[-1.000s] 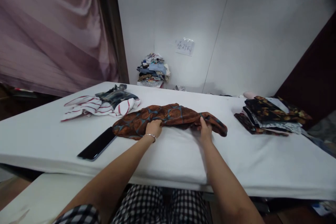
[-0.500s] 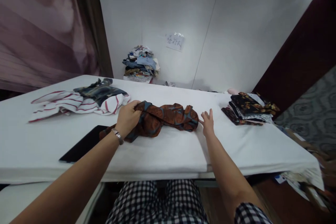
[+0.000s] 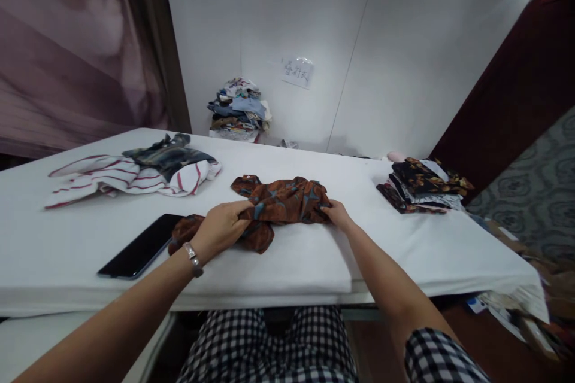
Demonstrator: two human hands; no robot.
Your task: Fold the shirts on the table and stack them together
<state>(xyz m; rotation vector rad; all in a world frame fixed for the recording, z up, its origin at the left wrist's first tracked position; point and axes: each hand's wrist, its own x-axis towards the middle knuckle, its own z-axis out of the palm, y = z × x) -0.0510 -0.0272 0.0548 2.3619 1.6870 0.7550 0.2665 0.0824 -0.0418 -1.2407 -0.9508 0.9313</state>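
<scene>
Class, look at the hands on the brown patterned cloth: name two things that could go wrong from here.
The brown patterned cloth is bunched, so its folds may set unevenly under the left hand and right hand. Its left end lies against the phone near the table edge; a tug might drag the phone off.

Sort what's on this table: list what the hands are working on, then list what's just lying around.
In hand:
- brown patterned garment, bunched on the white table
- left hand, gripping its near-left part
- right hand, at its right edge

Lying about:
- black phone
- striped cloth with dark garment on top
- folded stack
- far clothes pile
</scene>
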